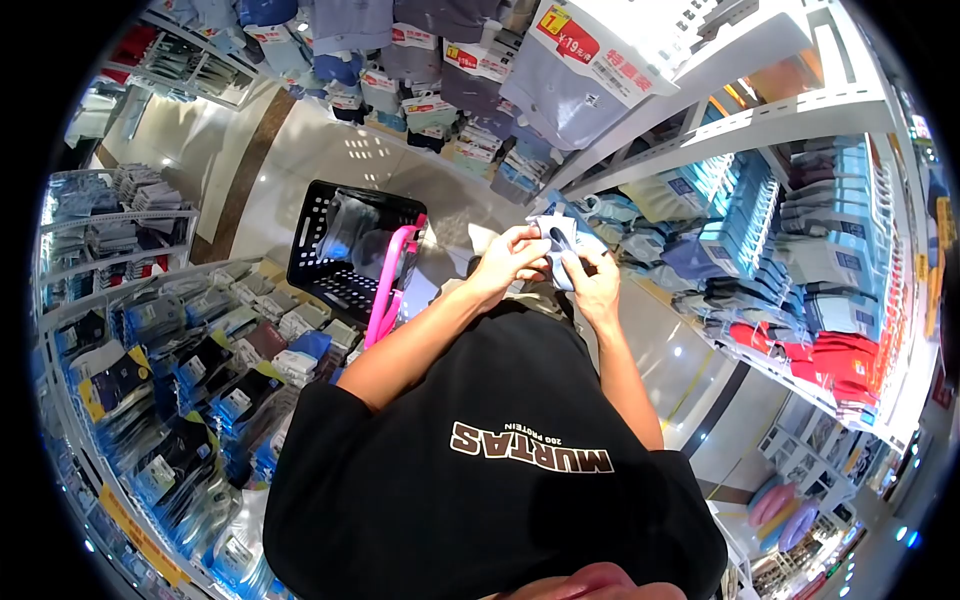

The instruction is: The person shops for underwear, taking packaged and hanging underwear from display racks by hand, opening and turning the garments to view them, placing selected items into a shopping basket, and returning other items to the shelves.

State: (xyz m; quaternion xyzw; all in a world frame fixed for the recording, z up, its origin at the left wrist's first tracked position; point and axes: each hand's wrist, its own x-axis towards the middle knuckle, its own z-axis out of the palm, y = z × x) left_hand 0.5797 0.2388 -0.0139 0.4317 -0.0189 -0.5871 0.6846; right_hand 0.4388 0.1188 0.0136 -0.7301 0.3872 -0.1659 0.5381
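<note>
In front of my body, a small light grey-blue packaged item (560,238) is held up between both hands. My left hand (513,262) pinches its left side with the fingertips. On the other side, my right hand (594,280) grips the edge with thumb and fingers. A dark band shows across the middle of the item. What exactly it is cannot be made out.
A black basket (322,240) with a pink handle (385,285) stands left, holding clear-wrapped dark items. Packaged garments hang from a white rack (740,130) at right and fill a display bin (170,400) at lower left. More packets (590,70) with price tags hang ahead.
</note>
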